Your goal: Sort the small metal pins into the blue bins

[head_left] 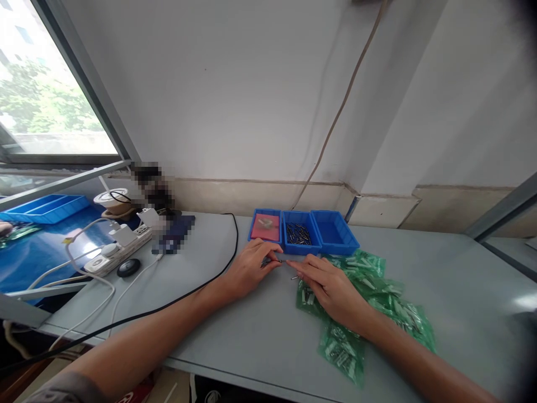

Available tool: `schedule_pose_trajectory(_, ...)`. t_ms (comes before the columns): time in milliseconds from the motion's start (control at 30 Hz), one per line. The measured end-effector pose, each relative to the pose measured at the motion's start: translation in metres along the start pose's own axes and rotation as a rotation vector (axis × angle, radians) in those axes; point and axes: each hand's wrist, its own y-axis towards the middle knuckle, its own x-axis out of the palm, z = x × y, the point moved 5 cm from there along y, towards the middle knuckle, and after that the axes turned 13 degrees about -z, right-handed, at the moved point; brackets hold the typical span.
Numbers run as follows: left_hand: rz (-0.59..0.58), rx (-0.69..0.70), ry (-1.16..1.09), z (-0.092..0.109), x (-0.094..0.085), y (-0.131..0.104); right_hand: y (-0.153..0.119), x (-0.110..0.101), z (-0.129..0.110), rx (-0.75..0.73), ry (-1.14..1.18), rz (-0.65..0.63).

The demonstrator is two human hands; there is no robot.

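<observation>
My left hand is closed in a pinch on small dark metal pieces, in front of the blue bins. Facing it, my right hand has its fingers pressed together, the index fingertip close to the left hand's piece. A small metal part shows under the right fingers; whether they grip it is hard to make out. The middle blue bin contains many thin metal pieces. A red sheet with small pale items lies in the left bin. Green plastic bags of metal parts lie around and beneath my right hand.
The right blue bin stands against the others near the wall. On the left are a white power strip with plugs, a black round object and a dark blurred item. A black cable crosses by my left forearm.
</observation>
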Motion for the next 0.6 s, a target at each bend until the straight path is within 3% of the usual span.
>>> schedule_pose_trajectory(600,-0.039,0.104,0.069,0.0077,0.0004,-0.0012,0.0002,0.0004,-0.0003,-0.005,0.035,0.010)
